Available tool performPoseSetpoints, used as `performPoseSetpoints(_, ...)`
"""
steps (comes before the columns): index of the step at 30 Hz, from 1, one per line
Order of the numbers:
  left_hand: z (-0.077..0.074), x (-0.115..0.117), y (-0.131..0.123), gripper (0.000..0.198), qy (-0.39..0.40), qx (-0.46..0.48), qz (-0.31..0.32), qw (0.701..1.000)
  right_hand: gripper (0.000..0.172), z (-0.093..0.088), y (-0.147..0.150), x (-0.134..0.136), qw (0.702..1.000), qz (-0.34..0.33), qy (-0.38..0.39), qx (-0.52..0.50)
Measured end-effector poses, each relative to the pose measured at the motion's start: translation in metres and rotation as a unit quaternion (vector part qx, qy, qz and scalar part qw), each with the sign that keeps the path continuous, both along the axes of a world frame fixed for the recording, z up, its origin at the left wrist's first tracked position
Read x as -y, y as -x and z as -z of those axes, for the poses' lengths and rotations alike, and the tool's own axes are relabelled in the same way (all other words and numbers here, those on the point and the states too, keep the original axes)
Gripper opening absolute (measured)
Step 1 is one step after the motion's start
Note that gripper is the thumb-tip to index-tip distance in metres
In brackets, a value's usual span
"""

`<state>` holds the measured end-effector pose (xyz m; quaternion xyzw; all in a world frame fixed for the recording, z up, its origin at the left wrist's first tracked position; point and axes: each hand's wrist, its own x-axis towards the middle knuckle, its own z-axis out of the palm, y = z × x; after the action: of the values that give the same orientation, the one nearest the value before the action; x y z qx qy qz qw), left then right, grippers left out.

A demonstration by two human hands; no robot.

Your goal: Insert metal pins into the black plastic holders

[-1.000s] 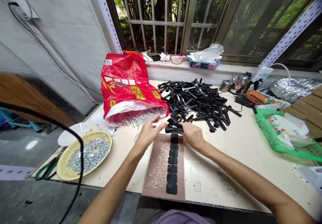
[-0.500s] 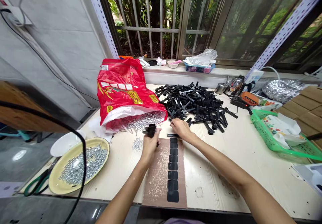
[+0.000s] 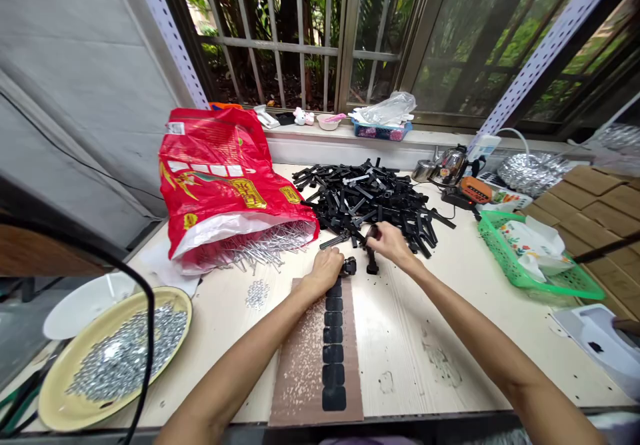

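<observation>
My left hand (image 3: 326, 270) is closed round a small black plastic piece (image 3: 349, 266) at the far end of a brown board (image 3: 300, 365). A row of several black pieces (image 3: 333, 345) lies down the board's middle. My right hand (image 3: 391, 243) is closed on another black piece (image 3: 371, 260), held upright at the near edge of a big heap of black plastic pieces (image 3: 373, 199). The two hands are close together, about a hand's width apart.
A red bag (image 3: 220, 178) lies on its side at the left, spilling metal nails (image 3: 260, 250). A yellow plate (image 3: 60, 408) of small silver parts sits at the near left. A green basket (image 3: 540, 278), kettle (image 3: 450, 165) and cardboard (image 3: 590, 198) stand right.
My left hand moved right with its black piece to the top of the board. My right hand rose toward the heap and took hold of a black piece. The camera tilted down.
</observation>
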<state>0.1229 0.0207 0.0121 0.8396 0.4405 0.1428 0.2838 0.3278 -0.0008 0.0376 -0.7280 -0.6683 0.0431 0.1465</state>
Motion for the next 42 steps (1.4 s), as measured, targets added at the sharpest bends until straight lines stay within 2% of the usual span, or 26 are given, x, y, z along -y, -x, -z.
performPoseSetpoints(2, -0.002, -0.004, 0.001, 0.01, 0.032, 0.038, -0.022, 0.999, 0.023, -0.005, -0.012, 0.017, 0.986, 0.046, -0.084, -0.135)
performPoseSetpoints(4, -0.005, -0.002, 0.001, 0.01, 0.137, 0.154, -0.055, 0.977, 0.03, -0.006, -0.007, 0.033, 0.926, 0.074, -0.169, -0.329)
performPoseSetpoints(5, -0.006, 0.002, 0.0, 0.016, 0.216, 0.245, -0.074, 0.942, 0.032, -0.004, 0.001, 0.04, 0.889, 0.078, -0.197, -0.405)
performPoseSetpoints(6, -0.007, 0.007, -0.002, 0.023, 0.297, 0.339, -0.087, 0.889, 0.033, -0.001, 0.013, 0.047, 0.866, 0.076, -0.211, -0.447)
performPoseSetpoints(7, -0.008, 0.012, -0.004, 0.03, 0.362, 0.422, -0.097, 0.826, 0.032, 0.003, 0.027, 0.052, 0.856, 0.071, -0.218, -0.464)
performPoseSetpoints(8, -0.008, 0.018, -0.005, 0.037, 0.401, 0.485, -0.101, 0.77, 0.029, 0.008, 0.042, 0.057, 0.86, 0.065, -0.222, -0.456)
performPoseSetpoints(9, -0.007, 0.023, -0.007, 0.041, 0.42, 0.531, -0.107, 0.728, 0.024, 0.013, 0.055, 0.06, 0.872, 0.049, -0.22, -0.435)
performPoseSetpoints(10, -0.006, 0.027, -0.007, 0.044, 0.431, 0.559, -0.118, 0.699, 0.02, 0.018, 0.066, 0.062, 0.888, 0.015, -0.213, -0.408)
performPoseSetpoints(12, -0.001, 0.031, -0.003, 0.044, 0.453, 0.571, -0.153, 0.667, 0.014, 0.026, 0.073, 0.064, 0.922, -0.087, -0.185, -0.329)
performPoseSetpoints(14, 0.004, 0.032, 0.006, 0.041, 0.485, 0.55, -0.185, 0.654, 0.019, 0.031, 0.06, 0.061, 0.945, -0.182, -0.157, -0.223)
performPoseSetpoints(15, 0.005, 0.031, 0.011, 0.039, 0.496, 0.54, -0.198, 0.651, 0.025, 0.033, 0.048, 0.057, 0.953, -0.209, -0.144, -0.163)
performPoseSetpoints(17, 0.003, 0.03, 0.021, 0.037, 0.5, 0.534, -0.209, 0.65, 0.035, 0.036, 0.018, 0.049, 0.965, -0.227, -0.125, -0.036)
performPoseSetpoints(19, -0.001, 0.029, 0.029, 0.035, 0.493, 0.538, -0.205, 0.652, 0.039, 0.038, -0.009, 0.04, 0.964, -0.238, -0.104, 0.058)
performPoseSetpoints(22, -0.008, 0.03, 0.036, 0.033, 0.477, 0.545, -0.205, 0.659, 0.033, 0.037, -0.028, 0.032, 0.953, -0.269, -0.104, 0.089)
performPoseSetpoints(24, -0.008, 0.031, 0.038, 0.034, 0.451, 0.551, -0.222, 0.667, 0.028, 0.032, -0.021, 0.031, 0.952, -0.273, -0.119, 0.078)
performPoseSetpoints(26, -0.007, 0.033, 0.037, 0.037, 0.419, 0.556, -0.243, 0.676, 0.028, 0.024, 0.002, 0.032, 0.958, -0.248, -0.137, 0.043)
performPoseSetpoints(28, -0.006, 0.036, 0.035, 0.042, 0.39, 0.569, -0.257, 0.677, 0.029, 0.015, 0.038, 0.037, 0.966, -0.216, -0.137, -0.041)
performPoseSetpoints(30, -0.006, 0.04, 0.035, 0.047, 0.373, 0.598, -0.253, 0.663, 0.025, 0.008, 0.079, 0.043, 0.962, -0.21, -0.107, -0.14)
performPoseSetpoints(32, -0.007, 0.043, 0.04, 0.048, 0.356, 0.627, -0.235, 0.652, 0.027, 0.006, 0.116, 0.046, 0.957, -0.205, -0.097, -0.183)
performPoseSetpoints(34, -0.009, 0.045, 0.05, 0.046, 0.337, 0.634, -0.23, 0.657, 0.037, 0.006, 0.138, 0.043, 0.949, -0.237, -0.072, -0.198)
performPoseSetpoints(36, -0.009, 0.046, 0.064, 0.044, 0.328, 0.615, -0.257, 0.67, 0.042, 0.007, 0.141, 0.03, 0.934, -0.298, -0.027, -0.195)
performPoseSetpoints(38, -0.008, 0.047, 0.077, 0.043, 0.321, 0.591, -0.302, 0.675, 0.036, 0.008, 0.128, 0.01, 0.934, -0.32, -0.019, -0.159)
performPoseSetpoints(40, -0.007, 0.049, 0.088, 0.042, 0.306, 0.579, -0.339, 0.676, 0.033, 0.013, 0.108, -0.012, 0.957, -0.27, -0.084, -0.067)
performPoseSetpoints(42, -0.007, 0.052, 0.097, 0.04, 0.286, 0.575, -0.371, 0.671, 0.038, 0.022, 0.089, -0.031, 0.961, -0.251, -0.11, 0.046)
